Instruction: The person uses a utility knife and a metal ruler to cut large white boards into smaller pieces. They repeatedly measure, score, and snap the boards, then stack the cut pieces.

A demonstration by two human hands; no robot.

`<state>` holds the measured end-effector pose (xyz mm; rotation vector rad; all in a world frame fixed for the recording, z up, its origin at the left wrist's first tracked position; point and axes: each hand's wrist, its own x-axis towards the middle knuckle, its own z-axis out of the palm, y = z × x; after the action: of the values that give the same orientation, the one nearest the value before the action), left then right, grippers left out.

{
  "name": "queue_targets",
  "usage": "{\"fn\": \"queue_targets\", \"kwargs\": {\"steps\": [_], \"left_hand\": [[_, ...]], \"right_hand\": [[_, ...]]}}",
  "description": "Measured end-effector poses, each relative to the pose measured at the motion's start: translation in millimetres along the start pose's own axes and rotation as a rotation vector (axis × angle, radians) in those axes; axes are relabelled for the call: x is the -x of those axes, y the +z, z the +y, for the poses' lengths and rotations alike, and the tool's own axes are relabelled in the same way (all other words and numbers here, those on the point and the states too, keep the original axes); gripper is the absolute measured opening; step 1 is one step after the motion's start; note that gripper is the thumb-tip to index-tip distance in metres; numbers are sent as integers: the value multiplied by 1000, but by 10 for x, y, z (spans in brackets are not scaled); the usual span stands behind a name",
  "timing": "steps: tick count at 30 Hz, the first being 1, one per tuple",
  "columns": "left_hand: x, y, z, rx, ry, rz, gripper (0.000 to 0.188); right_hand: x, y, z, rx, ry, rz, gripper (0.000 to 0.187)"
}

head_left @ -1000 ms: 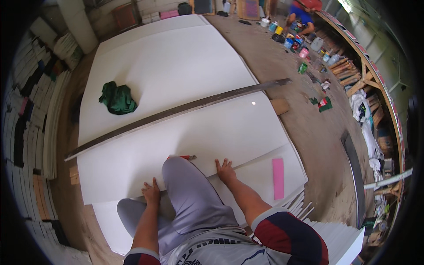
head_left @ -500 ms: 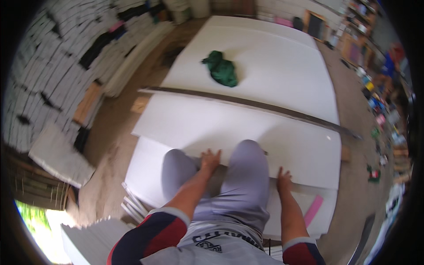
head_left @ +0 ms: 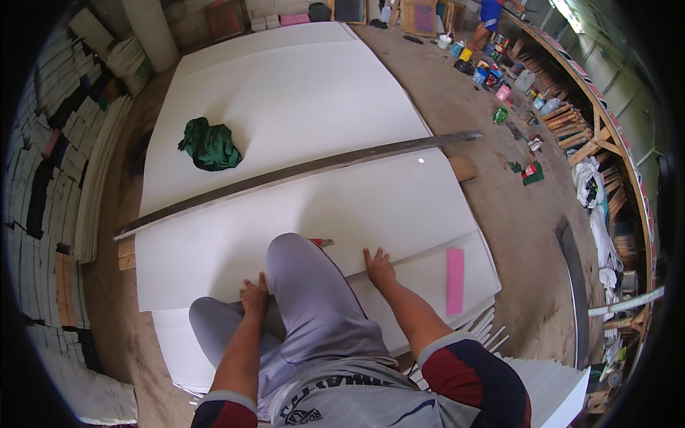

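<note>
I kneel on a stack of large white sheets [head_left: 321, 78]. Just left of my raised knee, my left hand [head_left: 255, 294] rests at the near edge of the upper sheet [head_left: 214, 267], fingers apart. On the other side of the knee, my right hand [head_left: 379, 267] lies on the same sheet by its edge, fingers stretched out. Between that hand and the knee is a small red cutter-like tool [head_left: 322, 242], partly hidden by my leg. Beyond both hands a long dark straight bar [head_left: 300, 178] lies across the sheets.
A crumpled green cloth [head_left: 211, 145] lies past the bar. Right of my right hand is a pink strip [head_left: 455, 282]. White stacked material [head_left: 43, 214] lines the left side. Paint containers [head_left: 492, 71] and a wooden rack [head_left: 606, 128] stand at right, where another person's legs [head_left: 485, 28] show.
My view has swung to the right, so the sheets and bar appear turned and shifted left. The red tool now shows beside my knee. Both hands stay near the sheet's edge.
</note>
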<state>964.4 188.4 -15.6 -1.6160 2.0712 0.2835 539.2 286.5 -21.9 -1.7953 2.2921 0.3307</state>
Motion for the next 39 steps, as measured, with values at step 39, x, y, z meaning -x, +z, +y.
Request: {"fn": "queue_targets", "kwargs": {"steps": [39], "left_hand": [[-816, -925, -723, 195, -232, -112, 144]], "right_hand": [[-2438, -801, -1203, -193, -189, 359, 62]]}}
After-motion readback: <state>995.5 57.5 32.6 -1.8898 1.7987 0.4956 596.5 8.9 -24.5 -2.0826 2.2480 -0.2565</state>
